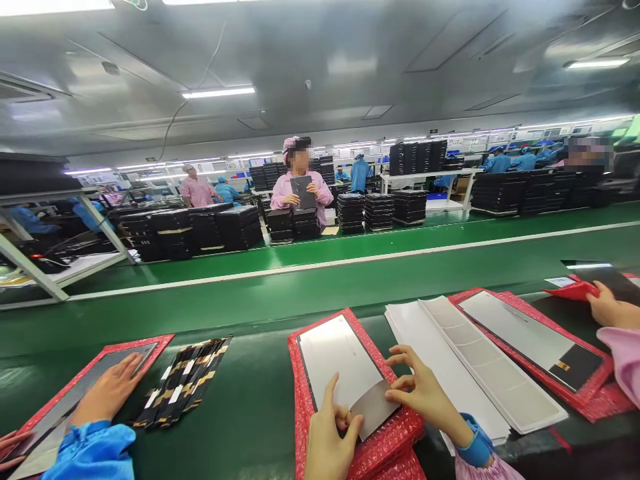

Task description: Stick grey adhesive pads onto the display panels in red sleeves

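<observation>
Left hand (330, 433) and right hand (425, 393) stood apart, one on either side of a grey sheet (375, 408), their fingertips at its edges; whether they actually pinched it could not be told. That sheet lay tilted across the lower end of a pale display panel (333, 360), which rested on a red bubble-wrap pouch (300, 393). The panel looked thin, light and probably fragile, with a slippery face, so its long edges seemed the safest hold. Just right of it lay a stack of white sheets (450, 363), then a second panel (530, 337) on another red pouch (575, 380). All sat on a green conveyor surface (250, 393). Further left, a co-worker's hand (107, 390) in a blue sleeve lay beside black flat cables (180, 380).
</observation>
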A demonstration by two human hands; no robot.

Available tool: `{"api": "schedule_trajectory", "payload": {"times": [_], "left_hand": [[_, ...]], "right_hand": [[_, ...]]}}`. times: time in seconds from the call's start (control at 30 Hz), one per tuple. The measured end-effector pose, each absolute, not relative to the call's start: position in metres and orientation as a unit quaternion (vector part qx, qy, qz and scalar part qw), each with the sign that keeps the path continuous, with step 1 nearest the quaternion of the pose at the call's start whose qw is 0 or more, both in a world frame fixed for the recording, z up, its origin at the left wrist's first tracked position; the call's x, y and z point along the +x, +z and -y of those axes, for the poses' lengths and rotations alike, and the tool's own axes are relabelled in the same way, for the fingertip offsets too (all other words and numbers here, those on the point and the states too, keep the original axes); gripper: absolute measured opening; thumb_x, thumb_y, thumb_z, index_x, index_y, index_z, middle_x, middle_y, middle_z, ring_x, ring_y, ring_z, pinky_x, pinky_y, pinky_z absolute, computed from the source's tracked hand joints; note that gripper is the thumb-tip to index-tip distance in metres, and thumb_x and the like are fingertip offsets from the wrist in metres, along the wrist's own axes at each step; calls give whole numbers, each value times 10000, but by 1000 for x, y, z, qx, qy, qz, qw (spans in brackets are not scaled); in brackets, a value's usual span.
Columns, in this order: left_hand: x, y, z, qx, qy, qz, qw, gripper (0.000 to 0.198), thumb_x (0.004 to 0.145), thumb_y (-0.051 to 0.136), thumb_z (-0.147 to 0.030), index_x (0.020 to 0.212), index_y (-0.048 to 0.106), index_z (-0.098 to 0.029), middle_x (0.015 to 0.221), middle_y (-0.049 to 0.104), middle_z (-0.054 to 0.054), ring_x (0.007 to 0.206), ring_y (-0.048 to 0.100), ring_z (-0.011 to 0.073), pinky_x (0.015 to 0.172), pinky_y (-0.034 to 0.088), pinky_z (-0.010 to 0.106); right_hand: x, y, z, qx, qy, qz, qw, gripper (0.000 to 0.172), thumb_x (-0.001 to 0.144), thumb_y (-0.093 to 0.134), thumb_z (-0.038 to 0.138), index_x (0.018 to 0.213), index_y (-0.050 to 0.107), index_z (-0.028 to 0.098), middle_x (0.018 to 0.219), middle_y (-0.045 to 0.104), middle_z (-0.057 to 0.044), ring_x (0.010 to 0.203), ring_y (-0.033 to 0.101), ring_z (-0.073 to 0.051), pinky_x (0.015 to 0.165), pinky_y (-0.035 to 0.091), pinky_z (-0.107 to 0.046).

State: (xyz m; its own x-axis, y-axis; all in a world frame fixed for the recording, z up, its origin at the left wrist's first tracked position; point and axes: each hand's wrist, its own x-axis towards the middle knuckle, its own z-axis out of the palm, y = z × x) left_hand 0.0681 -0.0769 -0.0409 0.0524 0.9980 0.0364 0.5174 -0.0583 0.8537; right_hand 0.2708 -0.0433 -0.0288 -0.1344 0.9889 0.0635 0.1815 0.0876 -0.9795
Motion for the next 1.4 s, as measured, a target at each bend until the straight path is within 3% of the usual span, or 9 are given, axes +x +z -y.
{"api": "schedule_trajectory", "payload": {"times": [0.43,1.4], "left_hand": [[66,-38,77,641,329,-595,355,672,773,483,-414,1340,212,-178,615,548,-42,606,526,169,644,400,259],[68,-31,79,646,296,-618,336,606,789,466,-292,1337,228,-196,696,553,-38,635,506,158,651,368,257]], "right_hand": [[272,-30,45,-489,503,563,438,647,604,700,324,1139,345,242,1007,537,-30,633,648,-146,665,529,-297],[275,-40,42,-479,499,594,410,553,675,649,234,1154,375,262,1044,501,-23,657,638,-118,655,484,-250]]}}
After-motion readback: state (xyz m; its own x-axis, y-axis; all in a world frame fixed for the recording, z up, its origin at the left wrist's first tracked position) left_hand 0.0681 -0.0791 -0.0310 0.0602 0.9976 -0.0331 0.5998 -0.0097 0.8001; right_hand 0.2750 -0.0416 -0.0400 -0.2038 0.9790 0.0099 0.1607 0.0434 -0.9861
